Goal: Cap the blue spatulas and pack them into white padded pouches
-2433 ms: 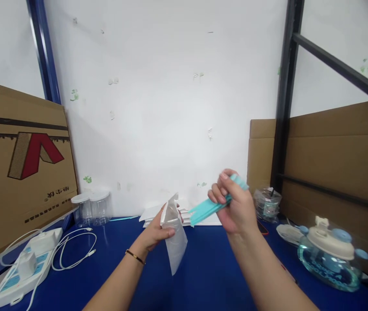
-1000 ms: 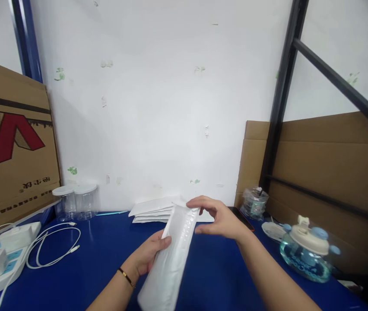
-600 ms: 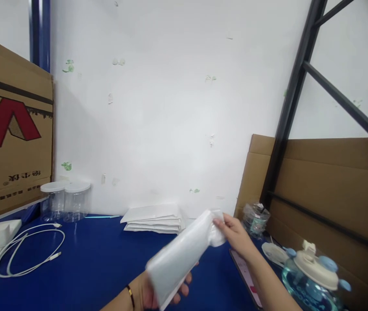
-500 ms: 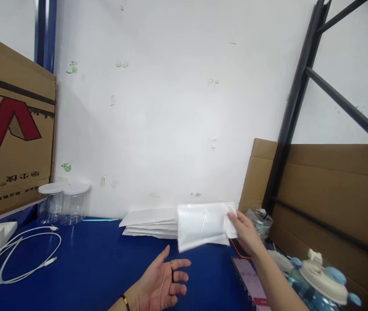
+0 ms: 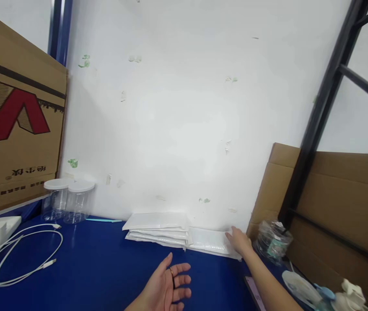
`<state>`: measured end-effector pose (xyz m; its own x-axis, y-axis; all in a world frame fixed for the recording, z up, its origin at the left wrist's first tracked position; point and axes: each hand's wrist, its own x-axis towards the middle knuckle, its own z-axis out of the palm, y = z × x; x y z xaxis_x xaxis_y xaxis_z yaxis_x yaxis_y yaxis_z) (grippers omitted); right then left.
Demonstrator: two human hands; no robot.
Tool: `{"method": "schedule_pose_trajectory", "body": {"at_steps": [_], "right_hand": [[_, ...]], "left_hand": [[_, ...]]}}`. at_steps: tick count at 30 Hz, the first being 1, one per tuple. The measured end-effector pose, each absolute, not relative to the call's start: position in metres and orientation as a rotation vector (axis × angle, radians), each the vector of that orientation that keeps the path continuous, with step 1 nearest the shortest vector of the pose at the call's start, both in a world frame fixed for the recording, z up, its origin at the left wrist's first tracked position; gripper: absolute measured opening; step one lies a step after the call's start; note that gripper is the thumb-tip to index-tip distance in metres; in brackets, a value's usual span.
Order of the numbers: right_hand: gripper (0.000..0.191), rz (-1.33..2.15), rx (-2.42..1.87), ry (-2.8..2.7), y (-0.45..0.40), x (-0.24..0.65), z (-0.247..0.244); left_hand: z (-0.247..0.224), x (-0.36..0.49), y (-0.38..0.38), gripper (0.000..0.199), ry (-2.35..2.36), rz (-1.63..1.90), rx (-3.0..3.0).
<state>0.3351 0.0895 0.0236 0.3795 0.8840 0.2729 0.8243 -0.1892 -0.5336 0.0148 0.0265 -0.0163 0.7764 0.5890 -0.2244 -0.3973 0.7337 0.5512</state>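
My left hand [image 5: 171, 285] is held palm up over the blue table, fingers apart, a ring on one finger, nothing in it. My right hand [image 5: 238, 241] reaches to the right end of a flat white packet [image 5: 208, 241], which lies against the wall. Its fingers touch the packet's end; whether they pinch it is too small to tell. Directly left of that packet is a stack of similar white packets [image 5: 158, 221], slightly overlapping it.
Two clear lidded jars [image 5: 79, 203], a white cable [image 5: 25, 231] and a light blue strip [image 5: 103, 220] lie left. Right are a plastic-wrapped container [image 5: 273, 242], a phone [image 5: 254, 293] and a lid [image 5: 301, 287]. Cardboard [image 5: 18, 129] stands at both sides.
My right hand has brought the white packet from the air down to the table, right of the stack. My left hand stays open. The view has turned slightly left.
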Motion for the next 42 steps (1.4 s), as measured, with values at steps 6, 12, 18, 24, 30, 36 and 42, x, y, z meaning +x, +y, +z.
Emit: {"method": "schedule_pose_trajectory", "body": {"at_steps": [6, 12, 18, 24, 30, 36, 42], "right_hand": [[0.047, -0.125, -1.341, -2.145, 0.097, 0.222, 0.051], [0.032, -0.181, -1.289, -2.232, 0.111, 0.153, 0.063], [0.039, -0.204, -1.331, -2.268, 0.060, 0.170, 0.069], [0.045, 0.139, -1.213, -2.405, -0.015, 0.201, 0.029], [0.096, 0.575, -1.417, -2.107, -0.028, 0.234, -0.016], [0.120, 0.732, -1.379, -2.081, -0.020, 0.240, -0.035], [0.098, 0.620, -1.336, -1.945, -0.012, 0.221, -0.044]], "left_hand": [[-0.015, 0.010, 0.034, 0.046, 0.497, 0.733, 0.420], [-0.003, -0.002, 0.041, 0.042, 0.490, 0.918, 0.370], [0.008, -0.008, 0.045, 0.038, 0.484, 1.181, 0.296], [0.012, -0.012, 0.047, 0.042, 0.534, 1.544, 0.374], [0.014, -0.002, 0.032, 0.061, 0.595, 1.647, 0.618], [0.036, 0.005, 0.018, 0.064, 0.568, 1.696, 0.757], [0.045, 0.023, 0.008, 0.061, 0.548, 1.639, 0.663]]}}
